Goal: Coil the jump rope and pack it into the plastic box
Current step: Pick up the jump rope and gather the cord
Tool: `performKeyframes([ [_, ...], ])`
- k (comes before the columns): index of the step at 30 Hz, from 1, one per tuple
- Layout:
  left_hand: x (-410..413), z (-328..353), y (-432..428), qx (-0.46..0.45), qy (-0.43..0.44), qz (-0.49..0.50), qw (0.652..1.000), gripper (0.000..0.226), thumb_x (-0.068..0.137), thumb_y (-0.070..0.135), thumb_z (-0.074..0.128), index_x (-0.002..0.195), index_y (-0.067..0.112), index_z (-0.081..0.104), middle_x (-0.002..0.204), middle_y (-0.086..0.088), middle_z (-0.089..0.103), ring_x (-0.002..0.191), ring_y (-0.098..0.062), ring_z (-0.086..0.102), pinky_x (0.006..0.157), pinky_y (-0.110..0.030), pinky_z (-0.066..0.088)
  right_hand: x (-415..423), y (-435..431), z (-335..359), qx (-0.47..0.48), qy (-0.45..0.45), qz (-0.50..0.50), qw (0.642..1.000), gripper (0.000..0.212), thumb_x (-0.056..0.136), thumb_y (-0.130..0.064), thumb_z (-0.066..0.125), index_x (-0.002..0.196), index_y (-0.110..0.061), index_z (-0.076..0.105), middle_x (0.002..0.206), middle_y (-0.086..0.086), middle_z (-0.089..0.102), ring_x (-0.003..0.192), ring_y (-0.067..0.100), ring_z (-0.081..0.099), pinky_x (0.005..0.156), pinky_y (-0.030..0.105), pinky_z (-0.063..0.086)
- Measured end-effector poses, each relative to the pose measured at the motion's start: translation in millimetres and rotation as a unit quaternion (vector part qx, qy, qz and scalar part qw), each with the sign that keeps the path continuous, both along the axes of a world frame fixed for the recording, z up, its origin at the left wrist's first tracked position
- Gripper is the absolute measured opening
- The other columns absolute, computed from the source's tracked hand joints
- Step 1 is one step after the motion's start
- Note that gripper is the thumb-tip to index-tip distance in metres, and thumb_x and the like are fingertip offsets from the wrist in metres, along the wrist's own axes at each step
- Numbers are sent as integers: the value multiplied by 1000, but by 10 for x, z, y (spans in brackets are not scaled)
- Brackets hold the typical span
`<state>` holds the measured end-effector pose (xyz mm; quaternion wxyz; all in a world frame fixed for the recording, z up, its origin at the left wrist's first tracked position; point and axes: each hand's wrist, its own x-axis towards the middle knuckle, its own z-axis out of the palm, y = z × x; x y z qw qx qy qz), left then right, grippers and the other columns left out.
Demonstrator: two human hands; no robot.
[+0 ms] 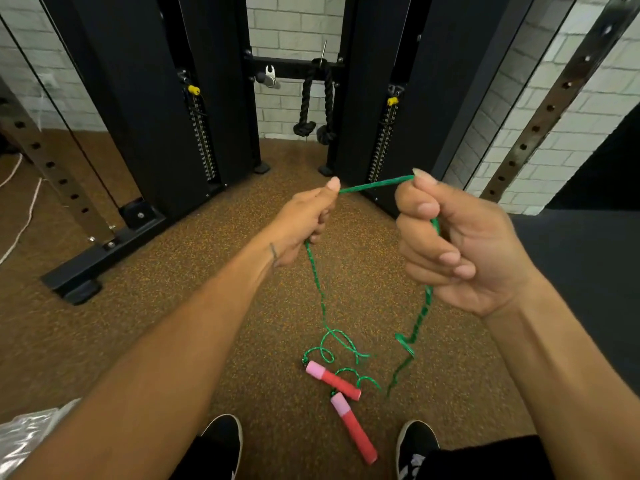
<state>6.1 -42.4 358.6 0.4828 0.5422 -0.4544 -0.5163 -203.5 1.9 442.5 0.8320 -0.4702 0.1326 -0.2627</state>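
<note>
- The thin green braided jump rope (375, 184) spans taut between both hands at chest height, its held stretch running left to right.
- The left hand (304, 220) and right hand (460, 247) each have fingers closed around the cord.
- From each fist the rope drops to the brown speckled floor (166, 306), where the two red-and-pink handles (341, 403) lie between the shoes.
- The clear plastic box, perhaps the pale edge at lower left, cannot be confirmed.
- Open floor ahead gives room for looping.

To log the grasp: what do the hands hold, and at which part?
Both hands, left hand and right hand, grip the green rope at its middle; both handles lie on the floor.
</note>
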Motion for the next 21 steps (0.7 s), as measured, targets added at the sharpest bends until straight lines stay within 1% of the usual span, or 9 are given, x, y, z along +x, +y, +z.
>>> performKeyframes([
  [2, 81, -118, -58, 32, -7, 70, 997, 32, 100, 50, 45, 93, 24, 62, 65, 9, 39, 53, -5, 32, 50, -22, 30, 48, 45, 26, -11, -17, 41, 999, 39, 103, -30, 33, 71, -17, 52, 43, -4, 48, 29, 8, 18, 28, 14, 16],
  [3, 151, -189, -93, 53, -9, 112, 992, 39, 101, 48, 43, 115, 15, 61, 67, 8, 40, 54, -6, 34, 48, -22, 33, 60, 71, 52, -19, -25, 63, 998, 37, 102, -30, 34, 72, -17, 53, 44, -3, 50, 29, 9, 19, 28, 15, 16],
  [5, 318, -366, -154, 103, -33, 176, 978, 48, 104, 43, 39, 131, 6, 52, 73, 3, 44, 57, -9, 38, 46, -24, 37, 75, 123, 101, -28, -40, 94, 994, 34, 101, -29, 37, 74, -15, 53, 46, -1, 52, 29, 9, 21, 29, 17, 15],
  [9, 592, -614, -153, 175, -225, 233, 930, 38, 104, 37, 41, 117, 8, 63, 92, -10, 62, 71, -21, 53, 58, -35, 41, 106, 180, 111, -46, -31, 80, 995, 30, 99, -28, 39, 75, -14, 51, 46, 1, 51, 28, 4, 30, 29, 16, 20],
  [11, 545, -612, -130, 179, -304, 208, 912, 36, 104, 35, 43, 116, 9, 65, 95, -7, 64, 70, -15, 52, 58, -27, 40, 114, 152, 93, -52, -29, 51, 997, 31, 97, -30, 40, 72, -16, 52, 44, -1, 51, 29, 2, 34, 30, 16, 21],
  [14, 273, -349, -83, 72, -374, 141, 914, 33, 104, 37, 43, 124, 19, 62, 108, 3, 63, 75, -2, 52, 60, -20, 37, 140, 59, 42, -34, -19, -2, 999, 35, 101, -29, 37, 71, -19, 51, 43, -3, 49, 28, 2, 34, 29, 16, 22],
  [16, 14, -7, -11, -35, -196, 80, 977, 39, 103, 42, 41, 128, 20, 61, 121, 1, 67, 101, -11, 65, 86, -27, 50, 159, 8, -26, -21, 21, -43, 999, 35, 104, -28, 37, 72, -18, 49, 43, -2, 47, 28, 2, 33, 28, 15, 24],
  [18, -191, 317, 80, -82, 0, -34, 996, 50, 101, 51, 37, 118, 16, 69, 114, -7, 73, 111, -22, 68, 99, -39, 50, 188, -21, -97, -21, 66, -83, 994, 34, 105, -28, 38, 74, -17, 48, 44, -1, 46, 30, 4, 34, 30, 16, 27],
  [21, -395, 553, 201, -119, 11, -170, 978, 55, 101, 52, 31, 80, 18, 69, 73, 1, 68, 75, -15, 66, 76, -27, 52, 203, -58, -147, -29, 87, -125, 988, 37, 104, -30, 39, 71, -18, 50, 44, -1, 47, 45, 14, 40, 51, 24, 41],
])
